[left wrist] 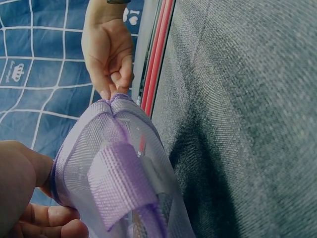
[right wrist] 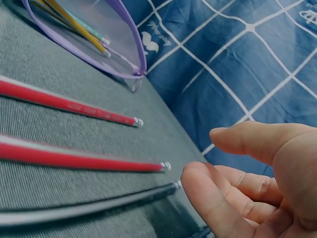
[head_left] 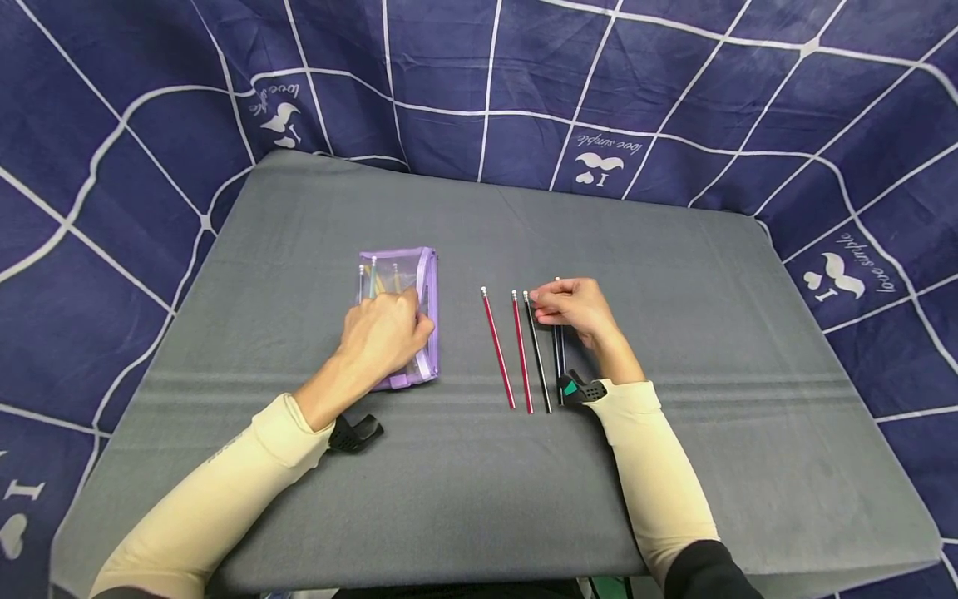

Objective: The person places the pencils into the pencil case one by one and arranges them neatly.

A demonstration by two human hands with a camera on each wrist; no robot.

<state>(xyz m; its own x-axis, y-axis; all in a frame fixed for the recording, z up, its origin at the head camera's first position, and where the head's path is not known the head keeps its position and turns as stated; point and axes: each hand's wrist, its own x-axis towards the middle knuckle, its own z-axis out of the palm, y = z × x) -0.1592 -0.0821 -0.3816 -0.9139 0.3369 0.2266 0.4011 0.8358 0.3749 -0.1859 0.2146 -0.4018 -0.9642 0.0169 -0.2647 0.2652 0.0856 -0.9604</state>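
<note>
A purple-edged mesh pencil pouch (head_left: pixel 429 287) lies on the left, with several pencils (right wrist: pixel 84 25) visible inside. My left hand (head_left: pixel 385 331) grips its upper side; in the left wrist view, thumb and fingers (left wrist: pixel 47 218) hold the edge and the pouch bulges. To the right lie two red pencils (head_left: pixel 497 345) and a black pencil (head_left: pixel 536 353), roughly parallel, with their metal-capped ends pointing away. My right hand (head_left: pixel 580 309) hovers at the capped end of that black pencil, thumb and forefinger apart with nothing between them. Another dark pencil (head_left: pixel 558 349) is partly hidden beneath this hand.
A grey cloth (head_left: pixel 464 474) covers the table, with creases running across it. Blue curtains (head_left: pixel 449 75) with white lines hang behind and at both sides. Each wrist carries a black camera mount (head_left: pixel 356 433) below the hand.
</note>
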